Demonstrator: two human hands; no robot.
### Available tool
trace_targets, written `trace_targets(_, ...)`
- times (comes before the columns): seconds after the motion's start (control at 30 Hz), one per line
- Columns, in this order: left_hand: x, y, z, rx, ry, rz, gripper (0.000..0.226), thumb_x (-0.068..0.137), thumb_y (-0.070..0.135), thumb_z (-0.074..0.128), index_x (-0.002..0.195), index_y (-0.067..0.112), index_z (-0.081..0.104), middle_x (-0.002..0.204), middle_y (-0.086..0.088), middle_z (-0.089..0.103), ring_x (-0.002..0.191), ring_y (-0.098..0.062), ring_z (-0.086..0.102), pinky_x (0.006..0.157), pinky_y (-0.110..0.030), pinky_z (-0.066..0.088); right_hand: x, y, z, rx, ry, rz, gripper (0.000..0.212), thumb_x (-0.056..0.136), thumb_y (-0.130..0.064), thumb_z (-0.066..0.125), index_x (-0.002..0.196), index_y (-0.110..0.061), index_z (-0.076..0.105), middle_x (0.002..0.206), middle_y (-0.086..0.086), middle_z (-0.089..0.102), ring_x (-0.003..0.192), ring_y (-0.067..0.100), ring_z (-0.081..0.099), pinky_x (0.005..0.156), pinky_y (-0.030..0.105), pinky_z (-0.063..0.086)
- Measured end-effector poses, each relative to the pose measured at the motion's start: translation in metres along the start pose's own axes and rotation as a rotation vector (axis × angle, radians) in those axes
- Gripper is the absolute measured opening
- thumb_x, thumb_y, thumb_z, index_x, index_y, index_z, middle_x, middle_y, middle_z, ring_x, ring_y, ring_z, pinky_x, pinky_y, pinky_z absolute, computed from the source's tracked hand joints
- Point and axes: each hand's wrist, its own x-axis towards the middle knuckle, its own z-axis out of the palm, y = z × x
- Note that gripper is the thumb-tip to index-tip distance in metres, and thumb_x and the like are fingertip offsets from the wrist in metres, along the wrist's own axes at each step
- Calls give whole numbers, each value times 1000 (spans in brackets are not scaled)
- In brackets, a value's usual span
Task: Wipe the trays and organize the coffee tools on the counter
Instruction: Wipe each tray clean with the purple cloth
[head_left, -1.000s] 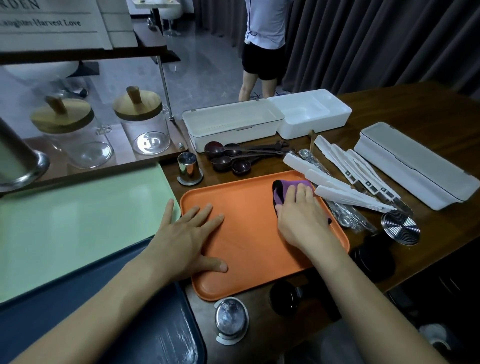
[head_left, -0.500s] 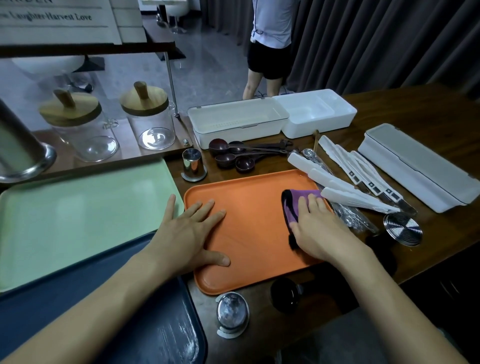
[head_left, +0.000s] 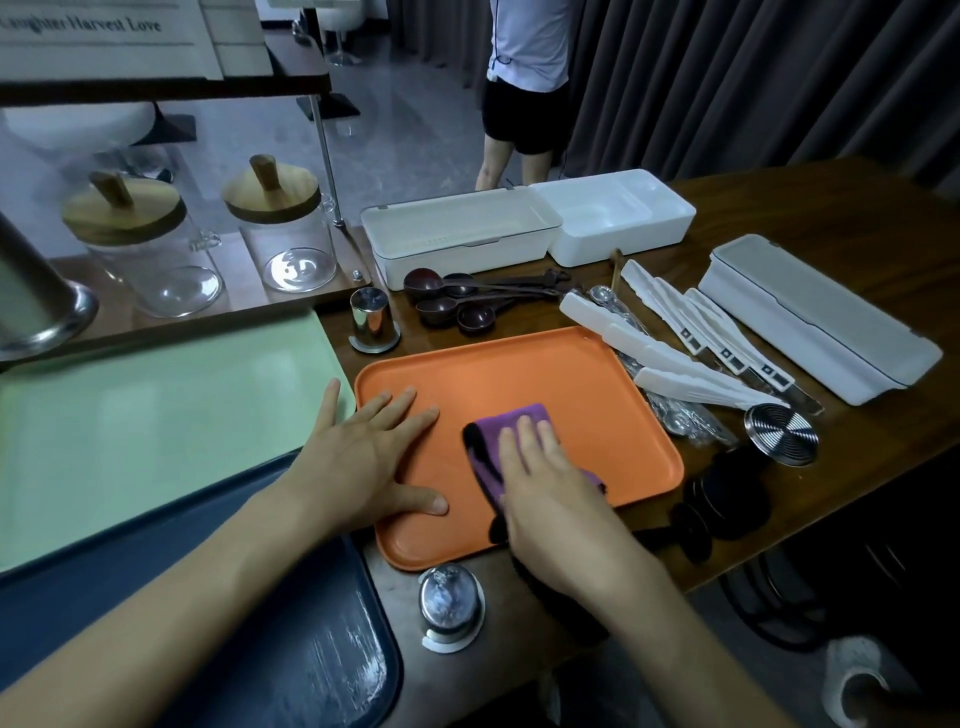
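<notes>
Orange tray (head_left: 571, 374) holding purple cloth (head_left: 511, 423), right hand (head_left: 545, 488) pressing it flat-fingered, left hand (head_left: 358, 457) splayed on tray

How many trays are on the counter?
3: the orange tray in the middle, the green tray left of it, the dark blue tray at near left. None seems hidden.

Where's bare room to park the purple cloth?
Bare wood lies at the wooden counter's far right corner, beyond the long grey-lidded white box; the pale green tray is bare too. Crowded: white plastic tools between orange tray and box.
</notes>
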Motion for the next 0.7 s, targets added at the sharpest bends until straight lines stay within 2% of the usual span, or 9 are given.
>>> trace_targets(0.13,0,0,0,-23,-2,-7,143,32,106,-14,160,41,-7,170,6,-9,157,-18,-2,120,-60,-17,3,-7,7,42,34,-71,70,106,-16,39,160,-6,-5,167,16,-12,154,32,-14,126,42,5)
trace_targets(0.3,-2,-3,1,-74,-11,-10,143,33,108,-6,160,43,-4,170,8,-9,157,-15,-4,119,-59,-19,-5,19,2,98,5,-70,69,106,-14,39,161,-12,-3,168,7,-13,154,21,-15,122,39,15)
trace_targets(0.4,-4,-2,1,-96,-9,-15,138,38,108,1,160,43,-3,170,8,-8,157,-15,-6,119,-59,-19,-8,49,-7,77,-22,32,72,106,-17,41,160,-8,-5,168,11,-13,154,25,-14,123,42,15)
trace_targets(0.53,-10,4,2,-93,18,-72,128,49,104,11,161,42,3,171,5,-2,157,-19,-6,121,-59,-14,-7,72,-14,73,-61,119,75,105,-19,43,159,-7,-8,167,12,-15,154,29,-13,123,52,22)
trace_targets(0.63,-26,9,8,-41,102,-139,122,59,100,5,162,35,8,171,1,3,157,-19,-4,124,-54,-9,-7,70,-16,57,-73,107,78,105,-20,44,158,-6,-11,167,14,-16,154,31,-14,124,48,19)
trace_targets(0.7,-42,10,15,-42,128,-162,118,65,98,5,162,31,4,171,1,-2,157,-18,-3,125,-50,-9,-6,70,-16,36,-78,93,77,105,-20,42,158,-4,-11,166,16,-16,154,33,-13,123,46,16)
